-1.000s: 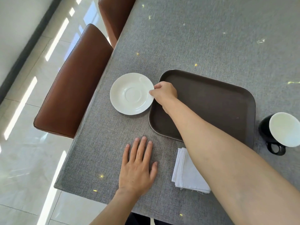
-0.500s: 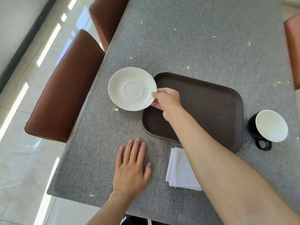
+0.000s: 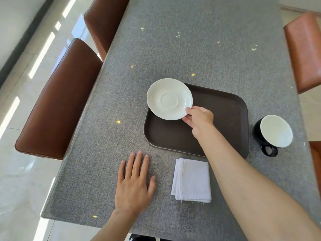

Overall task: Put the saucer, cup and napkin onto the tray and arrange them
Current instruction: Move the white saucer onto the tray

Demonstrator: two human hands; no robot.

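White glazed saucer [image 3: 169, 99], likely ceramic: stiff, light, slick, would chip if dropped, so the rim is the place to pinch, thumb on top, fingers under. Right hand [image 3: 199, 119] does just that, closed on the saucer's lower-right rim, holding it slightly tilted over the upper-left corner of the tray [image 3: 222, 119], part of it overhanging the tray edge; looks lifted, not set down. Left hand [image 3: 133, 183] lies flat and open on the table [image 3: 191, 49], lower centre, holding nothing. Napkin [image 3: 192, 180], soft folded cloth, sits just below the tray. Cup [image 3: 273, 134] stands right of the tray, handle toward frame bottom.
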